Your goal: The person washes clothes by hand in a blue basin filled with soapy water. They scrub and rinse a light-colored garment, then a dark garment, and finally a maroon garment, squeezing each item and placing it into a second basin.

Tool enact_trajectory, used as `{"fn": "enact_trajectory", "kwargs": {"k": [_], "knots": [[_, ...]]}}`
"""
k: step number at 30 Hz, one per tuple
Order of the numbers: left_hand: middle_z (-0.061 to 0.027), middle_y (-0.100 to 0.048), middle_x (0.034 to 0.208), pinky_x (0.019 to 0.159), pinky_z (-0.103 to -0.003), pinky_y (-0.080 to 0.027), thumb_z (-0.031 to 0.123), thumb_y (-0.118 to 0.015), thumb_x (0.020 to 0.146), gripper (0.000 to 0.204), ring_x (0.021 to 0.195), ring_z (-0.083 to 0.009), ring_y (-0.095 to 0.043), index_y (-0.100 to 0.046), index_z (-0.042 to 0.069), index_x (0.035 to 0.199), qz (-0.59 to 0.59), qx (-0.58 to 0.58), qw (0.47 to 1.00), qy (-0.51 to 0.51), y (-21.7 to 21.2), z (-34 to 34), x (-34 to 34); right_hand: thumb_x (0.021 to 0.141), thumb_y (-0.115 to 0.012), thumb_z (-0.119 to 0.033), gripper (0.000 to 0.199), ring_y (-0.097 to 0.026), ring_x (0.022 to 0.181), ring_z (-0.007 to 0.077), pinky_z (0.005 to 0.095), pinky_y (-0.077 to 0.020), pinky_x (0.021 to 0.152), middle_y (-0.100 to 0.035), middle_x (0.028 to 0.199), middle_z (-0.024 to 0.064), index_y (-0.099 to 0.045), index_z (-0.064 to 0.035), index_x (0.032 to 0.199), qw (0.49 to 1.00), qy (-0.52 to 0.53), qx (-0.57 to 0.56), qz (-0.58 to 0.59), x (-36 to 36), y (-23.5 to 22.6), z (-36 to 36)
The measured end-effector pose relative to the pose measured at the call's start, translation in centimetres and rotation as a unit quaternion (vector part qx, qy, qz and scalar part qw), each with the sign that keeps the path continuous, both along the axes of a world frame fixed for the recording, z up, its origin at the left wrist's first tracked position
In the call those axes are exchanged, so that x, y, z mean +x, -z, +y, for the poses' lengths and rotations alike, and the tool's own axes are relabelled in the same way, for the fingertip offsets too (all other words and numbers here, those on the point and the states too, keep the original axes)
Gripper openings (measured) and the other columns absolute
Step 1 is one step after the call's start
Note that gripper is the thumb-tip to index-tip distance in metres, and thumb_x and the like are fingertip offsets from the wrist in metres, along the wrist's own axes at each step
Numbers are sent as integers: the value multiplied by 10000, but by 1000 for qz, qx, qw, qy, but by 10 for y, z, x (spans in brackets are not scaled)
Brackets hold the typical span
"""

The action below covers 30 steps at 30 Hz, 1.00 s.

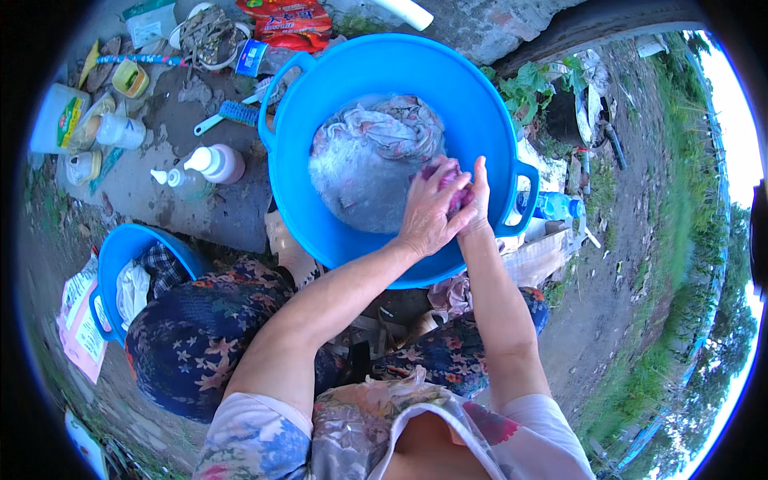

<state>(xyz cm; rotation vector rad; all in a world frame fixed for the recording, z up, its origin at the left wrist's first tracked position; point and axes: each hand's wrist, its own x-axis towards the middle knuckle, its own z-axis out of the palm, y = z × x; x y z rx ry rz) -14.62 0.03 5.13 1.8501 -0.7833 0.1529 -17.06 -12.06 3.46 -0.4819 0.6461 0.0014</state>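
Both my hands are over the right side of a large blue basin [392, 60], pressed together around a wet purple cloth [462, 198]. My left hand [430, 214] lies across the cloth with its fingers bent over it. Against the other side, my right hand [478, 202] holds the bundle with its fingers pointing away from me; part of its grip is hidden. Soapy grey water [352, 188] fills the basin's bottom, with white foam at the left. A pale patterned garment [392, 128] lies bunched in the water at the far side.
At left stand a white pump bottle [220, 164], a blue scrub brush [238, 113] and a clear bottle [120, 130]. A smaller blue bucket [128, 240] with clothes sits by my left knee. A water bottle [556, 206] lies right of the basin; a red packet [288, 24] lies beyond it.
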Motion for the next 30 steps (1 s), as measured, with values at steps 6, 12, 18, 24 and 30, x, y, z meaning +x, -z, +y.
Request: {"fn": "enact_trajectory", "kwargs": {"k": [6, 12, 18, 24, 30], "knots": [[-185, -587, 1075, 823, -388, -455, 332, -618, 786, 343, 1001, -348, -558, -615, 68, 1005, 43, 29, 998, 29, 2, 11, 33, 832, -443, -663, 606, -553, 1028, 269, 406, -449, 882, -589, 1101, 93, -558, -144, 1123, 990, -57, -86, 97, 17, -33, 30], [-198, -625, 841, 640, -423, -465, 295, -545, 857, 307, 751, -372, -600, -625, -2, 845, 218, -83, 971, -48, 22, -9, 35, 916, -390, -518, 462, -558, 1014, 251, 388, -443, 875, -601, 1100, 69, -564, -143, 1121, 962, 9, -195, 191, 19, -1, 43], [-148, -640, 867, 658, -376, -449, 420, -463, 898, 436, 759, -256, -601, -623, 15, 923, 537, -109, 820, -167, 44, -13, 36, 896, -443, -469, 547, -607, 895, 291, 413, -459, 804, -636, 979, 205, -598, 31, 1055, 793, -209, -483, 306, 23, 13, 35], [-157, -370, 1378, 1004, -455, -345, 622, -355, 876, 755, 1252, -274, -395, -262, 73, 1387, 829, -79, 511, -213, 39, -15, 27, 794, -639, -204, 371, -640, 861, 261, 361, -497, 734, -661, 978, 166, -594, 1, 1100, 704, -136, -642, 273, 6, 130, -34], [-120, -596, 848, 712, -445, -500, 416, -383, 926, 383, 792, -254, -600, -558, 76, 893, 810, -268, 515, -78, 126, 21, 59, 610, -608, -10, 122, -591, 666, 255, 350, -474, 649, -621, 703, 145, -615, -3, 731, 775, -29, -628, 68, 14, 40, 101]]}}
